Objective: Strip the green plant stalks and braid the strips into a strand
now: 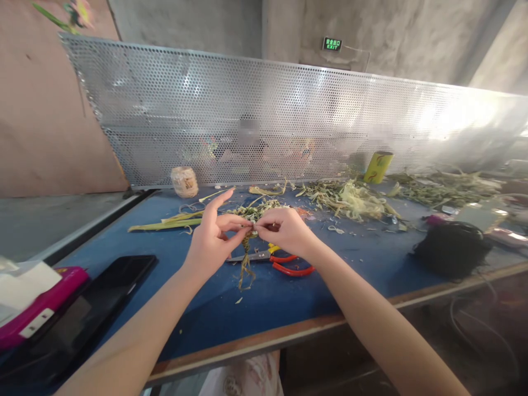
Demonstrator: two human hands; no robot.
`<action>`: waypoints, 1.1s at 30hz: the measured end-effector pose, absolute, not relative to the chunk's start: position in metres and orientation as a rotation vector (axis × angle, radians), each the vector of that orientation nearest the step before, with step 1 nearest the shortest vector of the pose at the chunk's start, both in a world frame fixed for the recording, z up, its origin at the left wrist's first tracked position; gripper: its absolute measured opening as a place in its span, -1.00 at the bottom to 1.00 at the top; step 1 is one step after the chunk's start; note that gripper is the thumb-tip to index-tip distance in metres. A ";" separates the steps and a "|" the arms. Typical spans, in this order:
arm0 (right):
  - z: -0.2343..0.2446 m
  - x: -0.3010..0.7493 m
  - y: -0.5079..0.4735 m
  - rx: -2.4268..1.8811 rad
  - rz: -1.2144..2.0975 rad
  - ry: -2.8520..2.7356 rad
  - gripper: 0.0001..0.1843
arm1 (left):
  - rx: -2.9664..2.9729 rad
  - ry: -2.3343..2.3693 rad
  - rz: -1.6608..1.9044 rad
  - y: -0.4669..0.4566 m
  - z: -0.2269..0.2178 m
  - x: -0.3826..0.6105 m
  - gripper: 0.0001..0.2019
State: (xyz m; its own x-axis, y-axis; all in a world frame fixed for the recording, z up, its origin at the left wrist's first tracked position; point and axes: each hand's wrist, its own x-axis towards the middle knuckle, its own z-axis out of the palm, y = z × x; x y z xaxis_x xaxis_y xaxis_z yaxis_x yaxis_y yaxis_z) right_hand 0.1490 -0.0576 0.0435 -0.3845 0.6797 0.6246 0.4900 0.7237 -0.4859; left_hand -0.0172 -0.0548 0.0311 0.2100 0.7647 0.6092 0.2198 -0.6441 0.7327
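Observation:
Both my hands meet above the blue table [363, 264], pinching a small bundle of dried plant strips [246, 258] between them. My left hand [214, 236] pinches its top with thumb and middle fingers while the index finger sticks up. My right hand [284, 228] is closed on the same spot from the right. The loose ends of the strips hang down toward the table. Orange-handled pliers [276, 259] lie on the table just under my hands.
Piles of dried leaves and fibres [350, 198] spread along the back of the table before a perforated metal screen [289, 121]. A twine roll [184, 181], a yellow cylinder [377, 166], a black pouch [451, 248], a dark tablet [99, 300] and a pink case [37, 313] are around.

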 end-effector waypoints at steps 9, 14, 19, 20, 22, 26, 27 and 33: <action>0.042 0.150 -0.058 -0.874 0.180 -2.113 -0.76 | 2.114 0.962 1.413 -0.054 0.028 -0.019 -0.18; 0.043 0.150 -0.058 -0.875 0.147 -2.139 -0.77 | 2.143 0.951 1.399 -0.053 0.028 -0.019 -0.08; 0.044 0.150 -0.059 -0.889 0.135 -2.151 -0.78 | 2.188 0.937 1.383 -0.051 0.027 -0.021 -0.07; 0.044 0.150 -0.058 -0.905 0.142 -2.149 -0.78 | 2.200 0.940 1.380 -0.051 0.027 -0.021 -0.07; 0.044 0.150 -0.058 -0.935 0.154 -2.142 -0.78 | 2.231 0.947 1.379 -0.051 0.026 -0.021 -0.08; 0.042 0.150 -0.057 -0.953 0.164 -2.130 -0.77 | 2.300 0.960 1.367 -0.051 0.025 -0.022 -0.11; 0.042 0.150 -0.057 -0.952 0.168 -2.128 -0.77 | 2.317 0.957 1.363 -0.051 0.025 -0.023 -0.11; 0.041 0.150 -0.056 -0.953 0.217 -2.108 -0.76 | 2.398 0.925 1.424 -0.047 0.021 -0.024 -0.24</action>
